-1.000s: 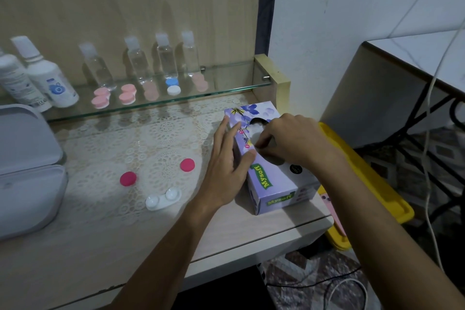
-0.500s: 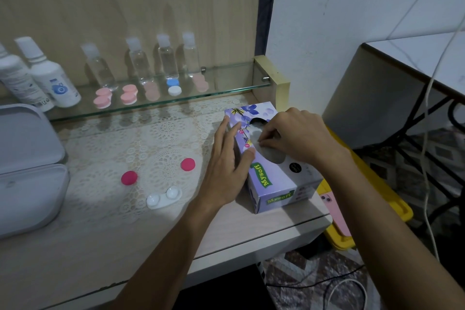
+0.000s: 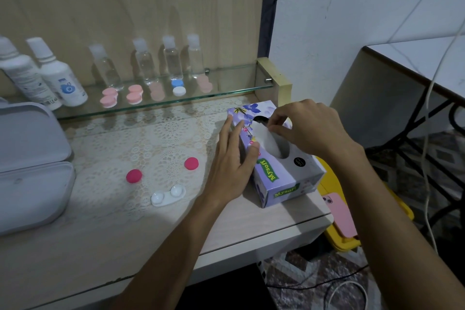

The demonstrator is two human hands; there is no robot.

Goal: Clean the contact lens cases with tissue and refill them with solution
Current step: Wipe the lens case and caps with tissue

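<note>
Head view looks down on a pale wooden counter (image 3: 105,254) partly covered by a white lace mat. Near its right edge lies a purple cardboard tissue box (image 3: 279,171) printed with flowers and green "Mysoft" labels, its oval top slot showing white tissue (image 3: 266,138). The left hand (image 3: 232,161) lies flat against the box's left side with fingers straight, the thumb resting on the top edge. The right hand (image 3: 304,128) hovers over the slot with fingertips pinched together on the tissue — how much of the sheet it grips is hard to tell from this angle.

To the left of the box, on the lace, sits an open white plastic contact lens case (image 3: 168,195) with two round wells, both uncovered. Its two round magenta caps (image 3: 134,175) lie apart from it, just beyond — one to the left, one to the right.

Behind, a glass shelf (image 3: 226,94) carries two white solution bottles (image 3: 60,78), four small clear bottles (image 3: 173,60), several closed pink lens cases (image 3: 109,97) and one blue-and-white lens case (image 3: 178,87). At the counter's left edge a grey lidded box (image 3: 30,166) stands.
</note>
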